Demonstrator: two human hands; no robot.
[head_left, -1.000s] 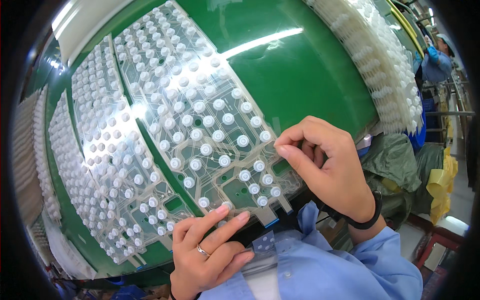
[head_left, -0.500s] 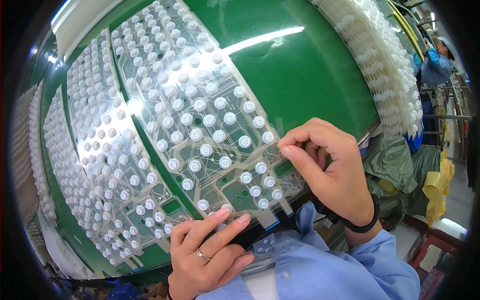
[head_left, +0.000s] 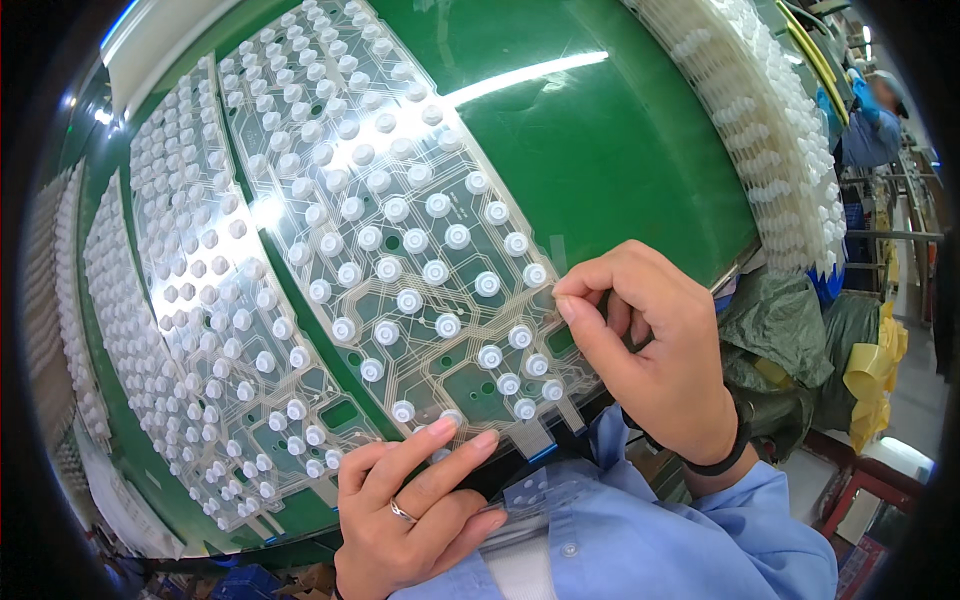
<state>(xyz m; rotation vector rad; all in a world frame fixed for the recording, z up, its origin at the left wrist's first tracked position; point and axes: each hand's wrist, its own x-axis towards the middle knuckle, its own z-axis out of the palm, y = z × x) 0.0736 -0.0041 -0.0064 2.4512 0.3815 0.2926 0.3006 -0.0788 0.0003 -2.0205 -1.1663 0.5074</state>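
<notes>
- Sheet, clear with white domes, lies on the green bench, reaching its near edge.
- Right hand: grip together, seemingly clamped on the sheet's right edge; contact is partly hidden.
- Left hand: grip apart, fingertips at the sheet's near edge; light pressure should steady it, sparing the domes.

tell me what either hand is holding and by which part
The right hand appears to pinch the clear circuit sheet at its right edge, thumb against forefinger; the left hand only rests fingertips at the near edge.
</notes>
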